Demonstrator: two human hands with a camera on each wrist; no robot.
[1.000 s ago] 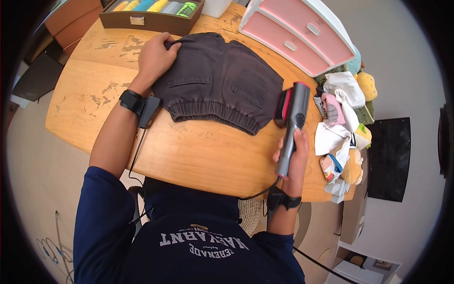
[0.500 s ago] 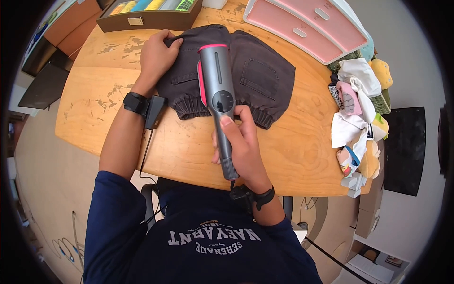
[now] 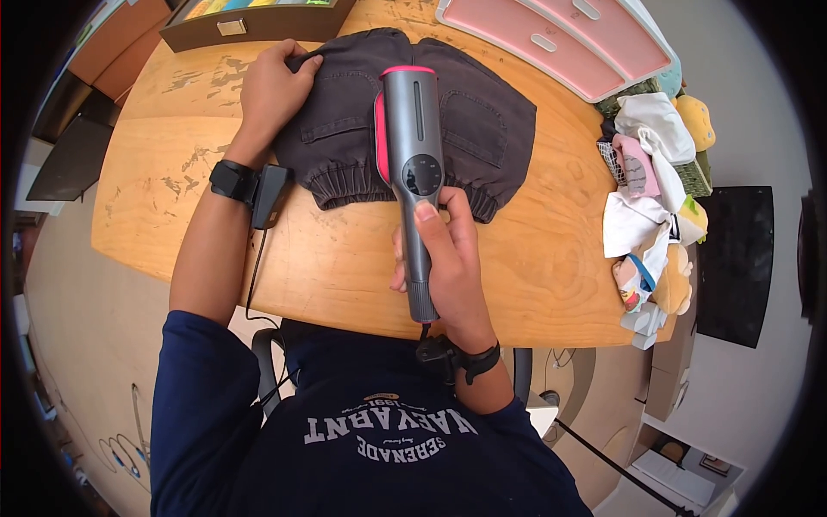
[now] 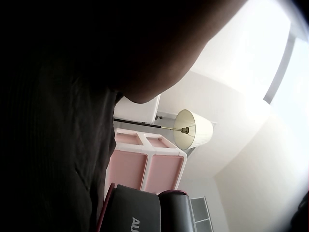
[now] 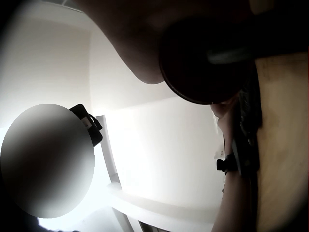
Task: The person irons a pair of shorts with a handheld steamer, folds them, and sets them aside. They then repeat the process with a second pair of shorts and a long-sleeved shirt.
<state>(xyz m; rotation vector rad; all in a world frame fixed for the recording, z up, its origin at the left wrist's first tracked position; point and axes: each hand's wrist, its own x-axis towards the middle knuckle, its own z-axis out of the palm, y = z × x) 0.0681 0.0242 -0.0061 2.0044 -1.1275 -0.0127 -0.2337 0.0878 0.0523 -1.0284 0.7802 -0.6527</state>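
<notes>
Dark shorts [image 3: 482, 121] lie on the wooden table, their gathered waistband toward the person. A grey and pink handheld steamer [image 3: 418, 129] covers the middle of the shorts in the head view, its pink side facing left. The right hand [image 3: 452, 263] grips its handle, thumb on top below the round dial. At the shorts' upper left edge, the left hand [image 3: 277, 90] pinches the cloth between thumb and fingers. In the left wrist view the steamer [image 4: 140, 208] shows at the bottom beside the dark cloth [image 4: 82, 159]. Whether it touches the shorts cannot be told.
A brown box [image 3: 258, 26] with rolled items stands at the table's back left, a white and pink drawer unit [image 3: 560, 47] at the back right. Soft toys and cloths [image 3: 642, 164] are heaped along the right edge. A cord runs from the steamer's handle.
The right hand has carried the steamer leftward from beside the shorts to over their middle, then slightly right. The left hand keeps its hold at the upper left edge.
</notes>
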